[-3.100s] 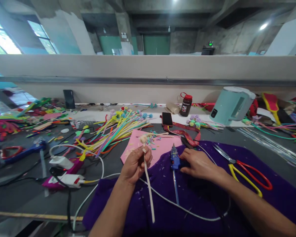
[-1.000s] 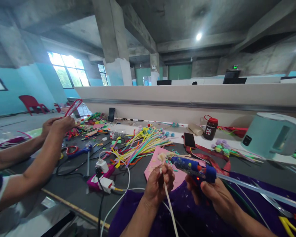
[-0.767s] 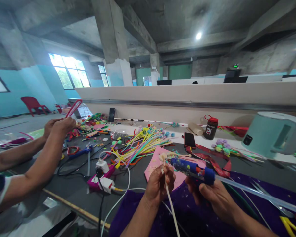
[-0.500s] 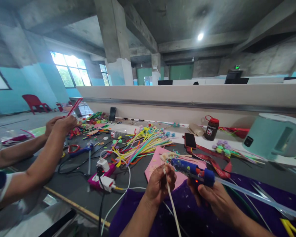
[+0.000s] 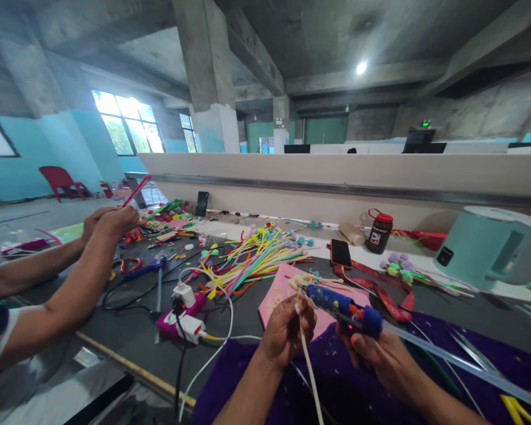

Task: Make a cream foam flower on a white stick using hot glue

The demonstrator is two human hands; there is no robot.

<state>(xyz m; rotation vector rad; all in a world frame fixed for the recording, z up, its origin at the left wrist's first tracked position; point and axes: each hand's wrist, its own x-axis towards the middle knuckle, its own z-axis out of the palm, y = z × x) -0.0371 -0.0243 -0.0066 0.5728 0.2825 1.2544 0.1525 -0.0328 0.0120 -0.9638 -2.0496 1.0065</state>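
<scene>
A cream stem [image 5: 310,369] is pinched in my left hand [image 5: 287,328], its long end hanging down toward the bottom of the view. At its top, just above my fingers, is a small cream piece [image 5: 295,283]. My right hand [image 5: 374,348] is wrapped round the handle of a blue glue gun [image 5: 336,302] with a small red light lit. The gun's nozzle points left and is close to the cream piece; whether they touch cannot be made out. A clear glue stick [image 5: 460,359] runs out of the gun's back. Beneath lies a pink sheet [image 5: 283,283].
Colourful stems [image 5: 265,257] are heaped mid-table. A power strip [image 5: 183,319] with white cables lies left of my left arm. Beyond my right hand are a phone [image 5: 340,254], a jar [image 5: 379,233] and a kettle [image 5: 491,245]. Another person's hands [image 5: 110,224] hold a red strip at left.
The glue gun's back end and my right hand have dipped slightly. My left hand keeps its pinch on the stem. The other person's red strip has shifted slightly.
</scene>
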